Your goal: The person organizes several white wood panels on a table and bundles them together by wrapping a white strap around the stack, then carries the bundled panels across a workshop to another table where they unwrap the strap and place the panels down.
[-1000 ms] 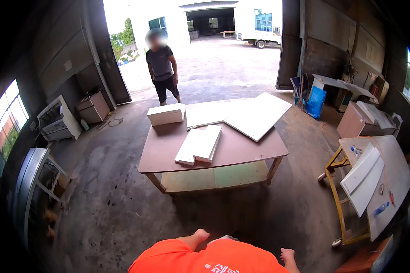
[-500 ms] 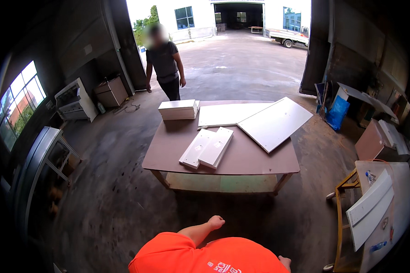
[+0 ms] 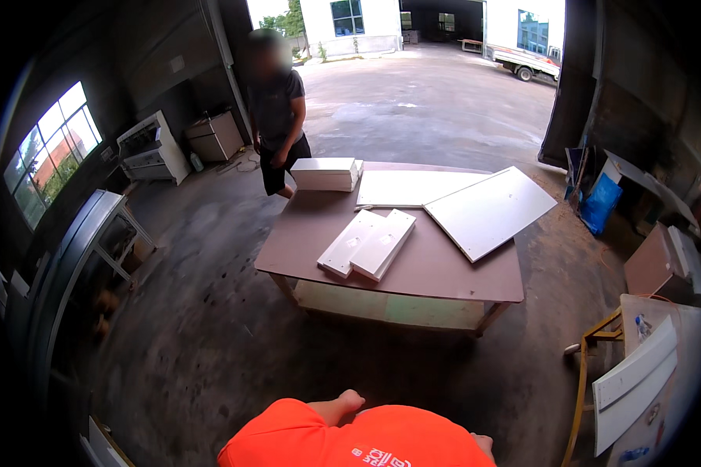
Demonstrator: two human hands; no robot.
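Observation:
My left hand (image 3: 352,400) is in front of my orange shirt, its fingers curled in and nothing visible in them. My right hand (image 3: 483,444) shows only in part at the shirt's right edge; its fingers are hidden. Both are apart from the brown-topped table (image 3: 288,247) ahead. On it, narrow white boards (image 3: 368,243) with small holes lie in two low piles side by side. Behind them at the left is a stack of white boards (image 3: 324,173). A large white panel (image 3: 491,212) overlaps another white panel (image 3: 403,188) at the right.
Another person (image 3: 276,117) stands beyond the table's left corner. To my right is a yellow-framed stand (image 3: 586,366) bearing long white strips (image 3: 639,381). A metal frame (image 3: 78,241) stands at left. A blue plastic sheet (image 3: 601,204) hangs at the far right.
The view has turned slightly left, shifting the table rightward in it. My left hand has drawn back closer to my body. The other person has come nearer to the table.

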